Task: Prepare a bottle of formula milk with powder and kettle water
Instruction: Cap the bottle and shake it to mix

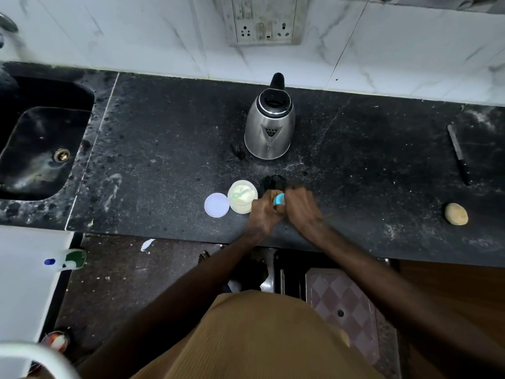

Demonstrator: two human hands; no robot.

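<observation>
Standing near the front edge of the worktop (pixel 164 138), beside the open powder jar (pixel 242 196), the blue-capped bottle (pixel 279 199) is clasped by the left grip (pixel 263 212) and the right grip (pixel 300 206). It is judged light and smooth, best held round its body.

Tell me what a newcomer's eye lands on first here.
The left hand and right hand meet near the front edge of the dark counter, gripping a blue-topped bottle that they mostly hide. Straight behind them stands the steel kettle. Just left of the hands sits the open powder jar, its white lid lying beside it.
</observation>
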